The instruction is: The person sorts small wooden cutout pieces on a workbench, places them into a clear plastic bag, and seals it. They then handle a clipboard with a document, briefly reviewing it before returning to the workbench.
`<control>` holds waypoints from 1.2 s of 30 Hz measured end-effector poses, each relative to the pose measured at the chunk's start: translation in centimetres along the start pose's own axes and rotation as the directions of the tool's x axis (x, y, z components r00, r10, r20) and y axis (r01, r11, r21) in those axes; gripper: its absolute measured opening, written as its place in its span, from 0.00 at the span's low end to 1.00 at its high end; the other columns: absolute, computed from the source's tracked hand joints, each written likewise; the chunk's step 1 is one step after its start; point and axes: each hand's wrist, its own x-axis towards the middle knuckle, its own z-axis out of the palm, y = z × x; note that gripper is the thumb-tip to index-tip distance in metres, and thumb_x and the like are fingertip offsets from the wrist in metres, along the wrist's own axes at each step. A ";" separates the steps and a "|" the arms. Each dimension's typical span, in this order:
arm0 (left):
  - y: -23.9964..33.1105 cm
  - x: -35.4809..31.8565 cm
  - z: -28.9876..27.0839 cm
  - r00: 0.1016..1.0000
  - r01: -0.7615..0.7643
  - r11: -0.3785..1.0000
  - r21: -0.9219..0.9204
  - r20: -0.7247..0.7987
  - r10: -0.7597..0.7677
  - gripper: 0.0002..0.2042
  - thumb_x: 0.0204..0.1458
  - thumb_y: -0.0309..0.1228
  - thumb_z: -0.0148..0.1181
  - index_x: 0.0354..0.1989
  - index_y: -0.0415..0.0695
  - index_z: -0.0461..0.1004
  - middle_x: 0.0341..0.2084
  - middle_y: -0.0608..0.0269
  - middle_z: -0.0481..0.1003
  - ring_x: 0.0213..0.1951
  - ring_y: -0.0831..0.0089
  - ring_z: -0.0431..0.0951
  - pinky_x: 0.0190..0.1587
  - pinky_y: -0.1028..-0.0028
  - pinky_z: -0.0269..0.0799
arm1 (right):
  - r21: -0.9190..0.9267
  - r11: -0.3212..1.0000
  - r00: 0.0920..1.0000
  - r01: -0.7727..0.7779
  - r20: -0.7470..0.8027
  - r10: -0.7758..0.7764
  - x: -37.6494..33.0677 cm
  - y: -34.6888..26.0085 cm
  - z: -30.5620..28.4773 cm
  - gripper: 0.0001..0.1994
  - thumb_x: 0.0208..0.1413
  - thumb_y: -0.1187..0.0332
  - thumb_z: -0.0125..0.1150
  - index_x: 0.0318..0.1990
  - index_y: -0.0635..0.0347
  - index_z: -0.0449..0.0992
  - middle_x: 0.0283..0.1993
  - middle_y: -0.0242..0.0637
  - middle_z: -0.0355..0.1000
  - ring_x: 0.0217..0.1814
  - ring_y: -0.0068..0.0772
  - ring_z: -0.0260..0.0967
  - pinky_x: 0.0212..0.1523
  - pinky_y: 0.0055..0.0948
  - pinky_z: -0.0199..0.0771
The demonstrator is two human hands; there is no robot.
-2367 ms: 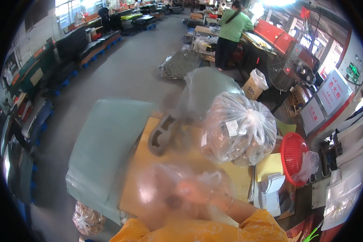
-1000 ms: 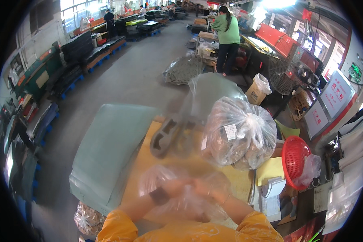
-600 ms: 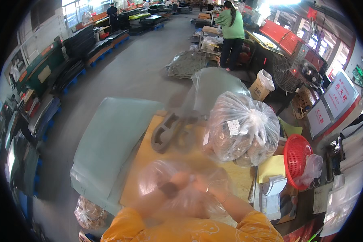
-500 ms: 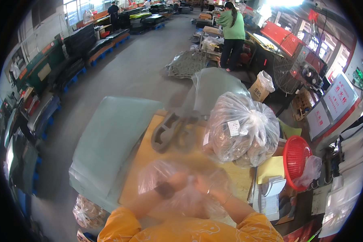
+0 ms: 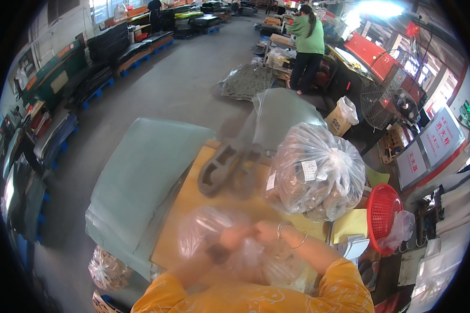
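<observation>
Room: a large workshop with a smooth grey concrete floor, dark stacked goods on pallets along the left wall and red cabinets on the right.
Surface: a flat yellow-brown worktable [image 5: 193,201], matte, with rounded edges bent by the lens.
Left hand [image 5: 234,236]: fingers curled together and pinched on the thin film of the clear plastic bag [image 5: 203,232].
Right hand [image 5: 266,231]: fingers closed on the same bag, touching the left hand; two thin metal bangles [image 5: 292,241] ring the wrist.
Clear plastic bag: one, soft, crinkled, see-through, bunched on the near edge of the table right under both hands.
Full bag [image 5: 316,175]: one, bulging, round, knotted at the top, glossy film over brownish pieces, standing just beyond the hands on the right.
Grey parts [image 5: 227,169]: two moulded, flat pieces with oval cut-outs, lying side by side.
Green sheets [image 5: 141,177]: a stack of smooth, pale sheets left of the table.
Basket [image 5: 382,211]: one red plastic mesh basket, round, tilted.
Other person [image 5: 309,44]: one, in a green top, standing far off.
</observation>
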 end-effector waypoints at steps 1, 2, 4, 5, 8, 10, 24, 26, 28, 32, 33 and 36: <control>0.1 0.0 -0.1 1.000 -0.019 0.998 -0.067 0.003 0.019 0.16 0.35 0.18 0.54 0.36 0.49 0.74 0.26 0.60 0.71 0.29 0.57 0.74 0.28 0.63 0.71 | -0.047 0.999 1.000 0.012 0.002 -0.012 0.2 0.1 -0.1 0.12 0.45 0.71 0.55 0.38 0.62 0.76 0.38 0.48 0.75 0.39 0.52 0.71 0.42 0.40 0.70; 0.2 0.0 0.0 1.000 -0.006 0.998 -0.055 -0.006 0.006 0.16 0.35 0.18 0.54 0.36 0.49 0.74 0.26 0.59 0.71 0.29 0.57 0.74 0.28 0.64 0.71 | -0.093 0.996 1.000 0.016 -0.003 -0.016 0.3 0.1 -0.1 0.12 0.44 0.71 0.55 0.38 0.62 0.76 0.37 0.48 0.75 0.38 0.52 0.71 0.42 0.40 0.70; 0.0 -0.4 0.3 1.000 -0.027 0.999 -0.047 -0.009 0.027 0.17 0.35 0.18 0.54 0.36 0.48 0.74 0.26 0.59 0.71 0.27 0.56 0.73 0.27 0.64 0.71 | -0.290 0.957 1.000 0.001 -0.006 -0.003 0.3 0.1 0.1 0.12 0.43 0.71 0.56 0.38 0.59 0.77 0.36 0.44 0.75 0.38 0.49 0.70 0.43 0.40 0.70; -0.2 -0.8 0.5 1.000 -0.028 0.998 -0.060 -0.001 0.028 0.17 0.35 0.18 0.53 0.36 0.48 0.74 0.26 0.58 0.71 0.27 0.55 0.73 0.27 0.64 0.71 | -0.436 0.900 1.000 -0.013 -0.007 0.011 0.1 0.1 0.2 0.11 0.43 0.71 0.57 0.37 0.56 0.78 0.35 0.42 0.75 0.38 0.46 0.70 0.43 0.40 0.70; -1.2 -2.6 1.3 1.000 0.016 0.998 -0.068 0.017 -0.015 0.16 0.35 0.19 0.53 0.37 0.45 0.74 0.28 0.56 0.72 0.28 0.54 0.73 0.28 0.64 0.71 | -0.624 0.780 0.969 0.045 -0.163 -0.186 -0.3 1.0 0.9 0.09 0.43 0.69 0.57 0.34 0.49 0.79 0.34 0.33 0.75 0.41 0.36 0.69 0.44 0.37 0.68; -1.7 -4.2 1.9 0.986 0.157 0.986 -0.048 0.064 -0.154 0.15 0.35 0.20 0.53 0.36 0.44 0.74 0.28 0.55 0.72 0.29 0.52 0.73 0.29 0.64 0.71 | -0.656 0.745 0.879 0.123 -0.276 -0.388 -0.5 2.0 1.7 0.07 0.44 0.67 0.56 0.32 0.46 0.79 0.32 0.29 0.74 0.40 0.31 0.69 0.43 0.35 0.68; -1.6 -12.9 -5.5 0.955 0.134 0.977 0.163 -0.284 -0.083 0.16 0.48 0.32 0.55 0.45 0.39 0.73 0.38 0.54 0.74 0.41 0.59 0.73 0.44 0.67 0.68 | -0.234 0.935 0.910 -0.265 -0.382 0.162 -2.7 -0.4 6.5 0.15 0.50 0.58 0.56 0.45 0.48 0.74 0.39 0.34 0.74 0.51 0.41 0.66 0.50 0.45 0.64; -3.3 -14.0 -7.2 0.704 0.601 0.760 -0.250 -0.286 -0.650 0.19 0.52 0.37 0.51 0.47 0.37 0.71 0.40 0.52 0.74 0.43 0.62 0.73 0.46 0.69 0.67 | -0.279 0.946 0.889 -0.162 -0.458 0.017 -2.9 -1.9 7.9 0.13 0.47 0.61 0.57 0.39 0.54 0.76 0.38 0.42 0.74 0.46 0.47 0.68 0.49 0.49 0.65; -5.0 -14.8 -7.0 0.299 0.836 0.306 -0.455 -0.088 -0.950 0.22 0.56 0.41 0.48 0.50 0.34 0.69 0.42 0.51 0.74 0.45 0.65 0.72 0.48 0.71 0.65 | -0.367 0.903 0.903 -0.221 -0.427 0.048 -2.2 -2.1 9.2 0.16 0.46 0.60 0.58 0.42 0.55 0.73 0.41 0.47 0.72 0.46 0.53 0.68 0.49 0.51 0.65; -7.4 -16.4 -4.7 0.411 0.652 0.446 -0.613 -0.209 -0.887 0.24 0.57 0.44 0.47 0.50 0.33 0.69 0.41 0.52 0.75 0.44 0.67 0.73 0.48 0.72 0.66 | -0.425 0.864 0.813 -0.271 -0.581 -0.031 0.1 0.4 11.1 0.24 0.47 0.59 0.60 0.52 0.53 0.64 0.44 0.46 0.69 0.43 0.51 0.68 0.46 0.45 0.69; -7.7 -16.7 -4.3 0.397 0.766 0.520 -0.378 -0.357 -0.846 0.23 0.56 0.44 0.51 0.49 0.35 0.71 0.39 0.56 0.76 0.41 0.70 0.73 0.44 0.72 0.67 | -0.308 0.929 0.777 -0.203 -0.629 -0.038 0.1 1.0 11.6 0.22 0.45 0.60 0.61 0.49 0.53 0.65 0.42 0.44 0.69 0.42 0.48 0.68 0.44 0.43 0.69; -7.0 -18.1 -2.9 0.331 0.652 0.299 -0.696 -0.093 -0.939 0.21 0.55 0.43 0.54 0.47 0.37 0.73 0.38 0.62 0.75 0.39 0.76 0.73 0.43 0.74 0.68 | 0.034 0.999 0.711 0.022 -0.703 0.008 -0.8 1.9 11.5 0.17 0.42 0.63 0.62 0.41 0.55 0.70 0.35 0.38 0.70 0.37 0.37 0.67 0.39 0.36 0.69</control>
